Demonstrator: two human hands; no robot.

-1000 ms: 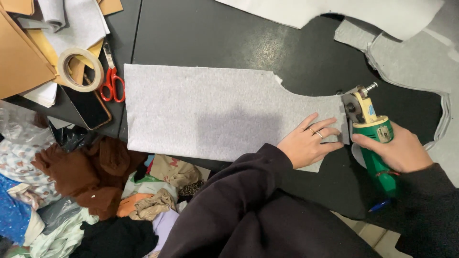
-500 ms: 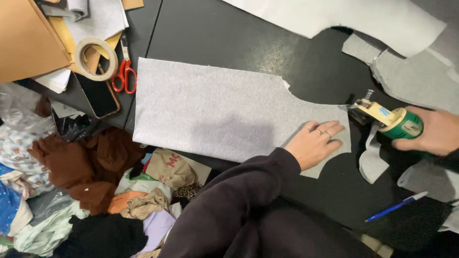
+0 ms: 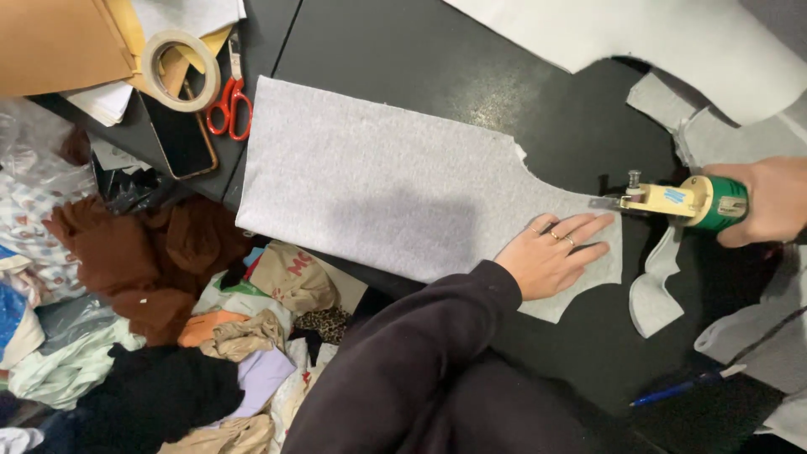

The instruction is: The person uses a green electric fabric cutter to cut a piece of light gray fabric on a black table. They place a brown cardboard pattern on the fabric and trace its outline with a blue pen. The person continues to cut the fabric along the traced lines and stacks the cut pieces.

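Wrapped tightly around the green barrel of a handheld electric fabric cutter (image 3: 685, 202), the right hand (image 3: 769, 210) is gripping the tool at the right edge of the view, with its cream-yellow head and small metal blade pointing left. That blade is sitting right at the right edge of a pale grey, felt-like fabric panel (image 3: 395, 181), just beside the fingertips of the other hand. Fingers spread and flat, the left hand (image 3: 551, 256) is pressing down on the panel's narrow right end, holding nothing, with thin rings showing on two fingers and a dark sleeve running back toward the camera.

The panel is lying flat on a black, slightly glossy table (image 3: 420, 50). It is broad and straight-edged on the left, then curving inward along its upper edge into a narrower neck on the right; its surface looks soft and matte. A curved grey offcut strip (image 3: 656, 290) is lying just beside it below the cutter, and larger grey and white fabric pieces (image 3: 672, 42) are spreading across the upper right. A blue pen (image 3: 685, 387) is resting near the lower right.

At the upper left, red-handled scissors (image 3: 229, 101), a roll of beige tape (image 3: 178, 71) and a dark phone (image 3: 181, 139) are lying close together. A heap of mixed crumpled clothing (image 3: 143, 294) is piling below the table's edge.
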